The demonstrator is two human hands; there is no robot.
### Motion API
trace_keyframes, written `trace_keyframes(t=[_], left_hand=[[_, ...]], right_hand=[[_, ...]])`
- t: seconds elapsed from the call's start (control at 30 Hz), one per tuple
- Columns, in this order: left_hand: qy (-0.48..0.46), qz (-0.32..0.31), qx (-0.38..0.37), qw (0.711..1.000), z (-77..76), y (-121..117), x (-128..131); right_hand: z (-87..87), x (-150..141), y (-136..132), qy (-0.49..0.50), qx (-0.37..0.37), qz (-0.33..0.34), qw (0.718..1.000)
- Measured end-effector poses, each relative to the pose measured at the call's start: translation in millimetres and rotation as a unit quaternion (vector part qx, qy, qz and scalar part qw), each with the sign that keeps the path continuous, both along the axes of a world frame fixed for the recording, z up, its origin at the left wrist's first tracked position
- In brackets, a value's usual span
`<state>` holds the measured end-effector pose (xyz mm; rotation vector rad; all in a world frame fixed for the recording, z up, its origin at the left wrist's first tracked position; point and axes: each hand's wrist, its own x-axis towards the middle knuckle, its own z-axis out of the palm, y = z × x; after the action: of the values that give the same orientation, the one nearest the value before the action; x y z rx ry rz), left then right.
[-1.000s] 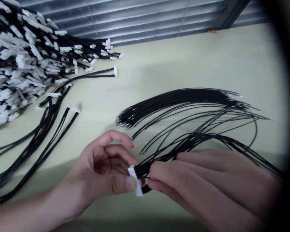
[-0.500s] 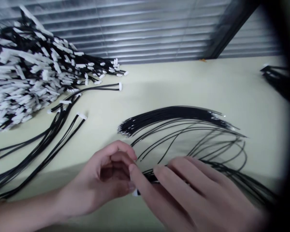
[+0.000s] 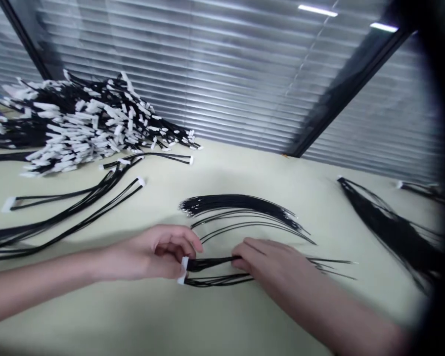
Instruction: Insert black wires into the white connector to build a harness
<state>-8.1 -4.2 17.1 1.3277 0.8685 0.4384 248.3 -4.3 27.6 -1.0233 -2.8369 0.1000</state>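
My left hand (image 3: 163, 252) pinches a white plastic connector (image 3: 183, 271) between thumb and fingers. Two groups of black wires (image 3: 218, 282) run rightward out of that connector. My right hand (image 3: 261, 257) is closed around these wires a short way along, and their loose ends stick out beyond it to the right. Just behind both hands lies a curved bundle of loose black wires (image 3: 233, 201) with shiny metal tips. A few single wires (image 3: 241, 225) lie between that bundle and my hands.
A big heap of black cables with white connectors (image 3: 92, 123) fills the back left. Several finished-looking cables (image 3: 77, 200) stretch along the left side. Another black wire bundle (image 3: 389, 222) lies at the right. Window blinds (image 3: 222, 69) rise behind the table (image 3: 215, 321).
My right hand has moved right, away from my left fingertips, and now grips the wires farther along. The connector has come into plain sight. The camera view has tilted up and back.
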Motion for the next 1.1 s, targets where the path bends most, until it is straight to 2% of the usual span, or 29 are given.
trace_keyframes(t=[0.07, 0.13, 0.2, 0.3, 0.4, 0.47, 0.53, 0.6, 0.67, 0.77, 0.97, 1.1], left_hand=[[0.027, -0.026, 0.021, 0.999, 3.1, -5, 0], [0.057, -0.052, 0.042, 0.996, 5.5, -12, 1], [0.075, -0.057, 0.054, 0.994, 7.1, -19, 5], [0.064, -0.020, 0.049, 0.997, 7.4, -29, 12], [0.031, 0.021, 0.033, 0.999, 6.0, -36, 16], [0.006, 0.042, 0.019, 0.999, 5.1, -39, 16], [-0.016, 0.054, 0.005, 0.998, 4.5, -41, 15], [-0.032, 0.058, -0.003, 0.998, 3.9, -42, 14], [-0.043, 0.056, -0.006, 0.998, 3.0, -43, 13], [-0.060, 0.062, 0.000, 0.996, 1.0, -46, 13], [-0.035, 0.121, -0.003, 0.992, -2.7, -49, 14], [-0.011, 0.148, 0.024, 0.989, -3.1, -42, 7]], right_hand=[[-2.6, 10, 1, -0.007, -0.009, -0.040, 0.999], [-5.0, 15, 0, -0.013, 0.028, -0.059, 0.998], [-5.4, 16, -5, -0.013, 0.081, -0.051, 0.995], [-1.2, 12, -13, 0.004, 0.145, -0.030, 0.989], [6.7, 8, -22, 0.037, 0.209, -0.044, 0.976], [9.7, 5, -30, 0.081, 0.276, -0.018, 0.958], [6.8, 0, -40, 0.104, 0.330, 0.051, 0.937], [-2.8, -7, -49, 0.089, 0.352, 0.124, 0.924], [-15.9, -15, -55, 0.072, 0.355, 0.159, 0.919], [-29.0, -23, -59, 0.077, 0.335, 0.160, 0.925], [-21.7, -18, -67, -0.002, 0.248, 0.144, 0.958], [-25.1, -7, -70, -0.010, 0.162, 0.129, 0.978]])
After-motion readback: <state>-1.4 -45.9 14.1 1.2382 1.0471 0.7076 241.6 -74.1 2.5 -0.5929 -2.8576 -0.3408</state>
